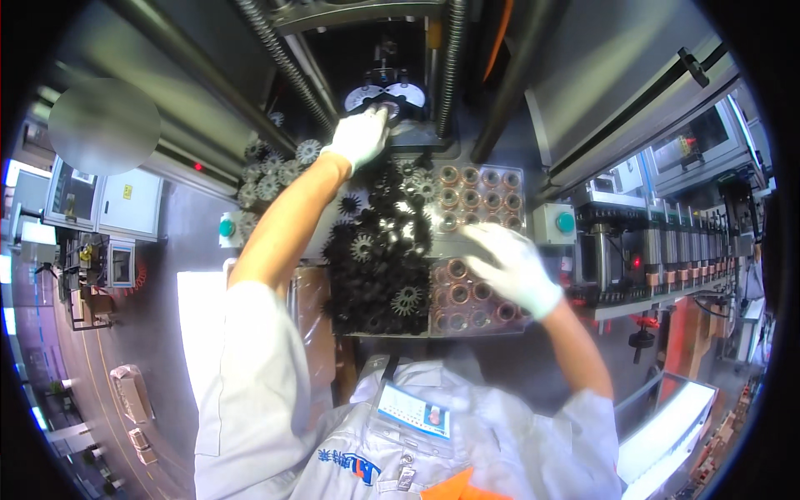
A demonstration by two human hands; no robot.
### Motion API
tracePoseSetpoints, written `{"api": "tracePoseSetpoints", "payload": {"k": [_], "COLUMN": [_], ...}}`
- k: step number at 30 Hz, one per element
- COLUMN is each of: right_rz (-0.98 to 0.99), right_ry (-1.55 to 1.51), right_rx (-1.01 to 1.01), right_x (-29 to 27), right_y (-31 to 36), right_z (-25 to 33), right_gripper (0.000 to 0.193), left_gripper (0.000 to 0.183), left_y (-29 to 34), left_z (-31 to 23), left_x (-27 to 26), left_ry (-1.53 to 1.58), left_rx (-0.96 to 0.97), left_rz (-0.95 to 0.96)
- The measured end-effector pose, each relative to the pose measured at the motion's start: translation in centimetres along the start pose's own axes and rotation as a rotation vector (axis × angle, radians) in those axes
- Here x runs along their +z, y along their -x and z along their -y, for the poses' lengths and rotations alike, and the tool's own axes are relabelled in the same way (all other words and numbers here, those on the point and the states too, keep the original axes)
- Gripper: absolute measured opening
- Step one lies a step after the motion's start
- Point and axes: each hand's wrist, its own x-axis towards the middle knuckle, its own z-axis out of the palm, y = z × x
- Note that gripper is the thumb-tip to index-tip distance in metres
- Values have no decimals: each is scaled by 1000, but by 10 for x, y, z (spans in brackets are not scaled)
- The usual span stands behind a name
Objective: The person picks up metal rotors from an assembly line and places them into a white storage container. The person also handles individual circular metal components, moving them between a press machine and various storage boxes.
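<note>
Factory bench, left hand (360, 136) outstretched, fingers gripping fixture (385, 98), right hand (510, 265) spread over copper-wound parts (463, 293)

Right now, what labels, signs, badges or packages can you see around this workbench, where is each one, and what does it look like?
ID badge: on the person's chest, a clear rectangular holder with a blue and white card.
Yellow sticker: on a pale cabinet door at far left, small and square.
Cardboard boxes: on the floor at lower left, brown and oblong.
Plastic wrap: left of the tray of black gears, clear over something brown.
</note>
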Motion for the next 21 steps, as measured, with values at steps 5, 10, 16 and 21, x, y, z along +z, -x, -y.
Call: {"api": "tracePoseSetpoints", "payload": {"k": [5,10,16,21], "right_rz": [4,161,206,214], "right_ry": [46,234,365,305], "right_rx": [-165,-312,-218,-115], "right_x": [67,136,171,164], "right_y": [-66,-141,-180,-189], "right_z": [3,36,-6,29], "right_gripper": [35,34,29,33], "left_gripper": [48,46,45,45], "left_y": [141,315,277,294], "left_z": [7,144,85,98], "left_x": [-80,-46,-71,-49], "left_ry": [268,3,-28,-32], "left_rx": [-277,-503,-373,-288], "left_rz": [-332,-169,-238,-220]}}
